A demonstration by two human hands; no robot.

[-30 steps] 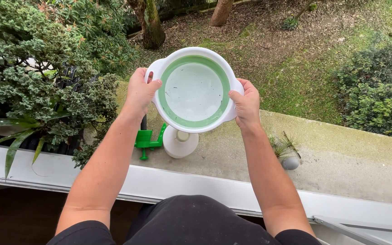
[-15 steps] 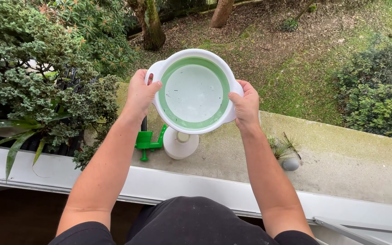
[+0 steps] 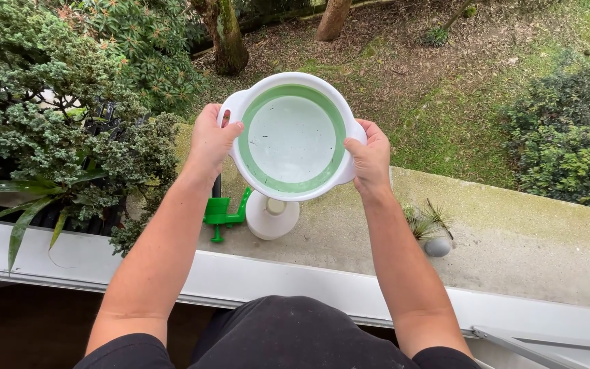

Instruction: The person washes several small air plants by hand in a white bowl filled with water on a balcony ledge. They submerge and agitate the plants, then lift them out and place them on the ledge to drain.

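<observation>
Left hand (image 3: 211, 140) and right hand (image 3: 370, 159) both clamp white-green basin (image 3: 291, 137) handles above ledge (image 3: 513, 239), contents possibly water.

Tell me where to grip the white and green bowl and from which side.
Grip the bowl by its two white rim handles, from the left and right sides, as the left hand and right hand do: the handles jut out opposite each other.
</observation>
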